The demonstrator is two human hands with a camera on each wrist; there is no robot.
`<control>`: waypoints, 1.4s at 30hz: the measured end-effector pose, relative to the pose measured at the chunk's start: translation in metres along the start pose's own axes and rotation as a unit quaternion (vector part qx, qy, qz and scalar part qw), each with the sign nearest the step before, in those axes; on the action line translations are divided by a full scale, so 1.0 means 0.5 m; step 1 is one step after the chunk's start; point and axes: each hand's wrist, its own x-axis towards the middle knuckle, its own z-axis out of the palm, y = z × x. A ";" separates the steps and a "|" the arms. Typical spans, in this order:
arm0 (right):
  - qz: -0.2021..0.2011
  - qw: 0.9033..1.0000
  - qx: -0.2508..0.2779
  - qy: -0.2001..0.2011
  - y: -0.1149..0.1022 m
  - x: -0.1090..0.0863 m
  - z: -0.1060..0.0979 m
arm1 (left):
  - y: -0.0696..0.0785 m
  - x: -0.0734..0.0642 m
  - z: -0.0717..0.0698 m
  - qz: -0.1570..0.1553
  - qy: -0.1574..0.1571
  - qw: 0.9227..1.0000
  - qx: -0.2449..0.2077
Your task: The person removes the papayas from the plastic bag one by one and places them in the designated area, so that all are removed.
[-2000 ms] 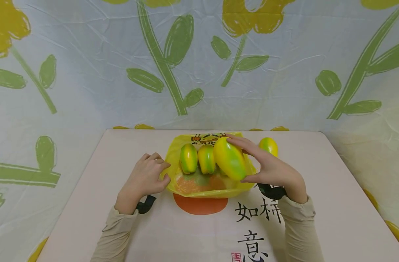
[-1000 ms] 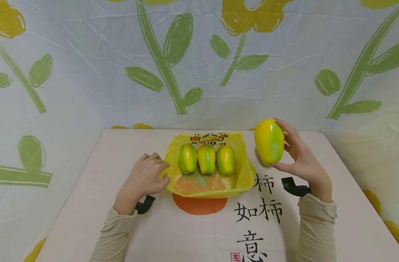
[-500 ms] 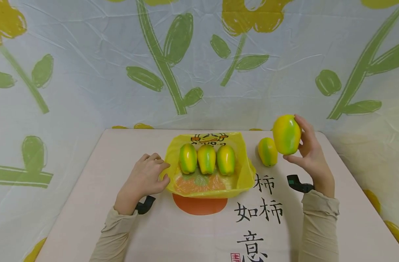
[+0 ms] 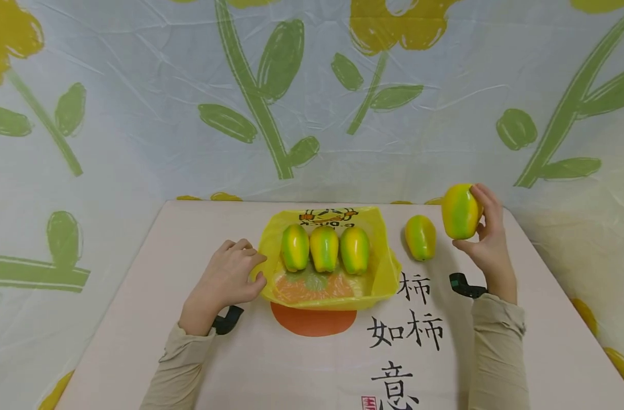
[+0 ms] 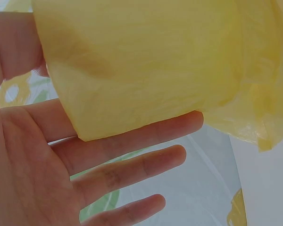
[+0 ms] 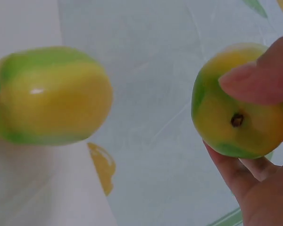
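A yellow plastic bag (image 4: 312,303) lies spread on the table with three glossy yellow-green papaya-like fruits (image 4: 324,249) in a row in it. At its left rim is my left hand (image 4: 229,274); in the left wrist view its fingers are straight and spread, thumb and index partly hidden behind the sheet. My right hand (image 4: 488,239) holds up another such fruit (image 4: 458,212) between thumb and fingers, at the table's right back. In the right wrist view the thumb presses near the dark stem end of the held fruit (image 6: 221,127).
One more papaya-like fruit (image 4: 421,238) rests on the table between the bag and my right hand. The light table cover (image 4: 302,370) bears black characters and an orange print. A flower-patterned sheet (image 4: 179,85) hangs behind the table's back edge.
My right hand has carried its fruit from over the bag to the right, past the lone fruit, whose view it blocked on the way. My left hand has stayed at the bag's rim.
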 end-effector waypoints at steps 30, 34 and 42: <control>0.110 0.974 -0.190 -0.050 0.133 -0.035 0.011 | 0.002 0.000 -0.006 -0.002 -0.001 1.000 -0.007; 0.124 0.968 -0.204 -0.073 0.142 -0.038 0.014 | 0.003 0.000 -0.005 -0.004 -0.002 1.000 -0.008; 0.129 0.963 -0.217 -0.096 0.149 -0.038 0.020 | 0.003 0.001 0.000 -0.003 0.000 1.000 -0.007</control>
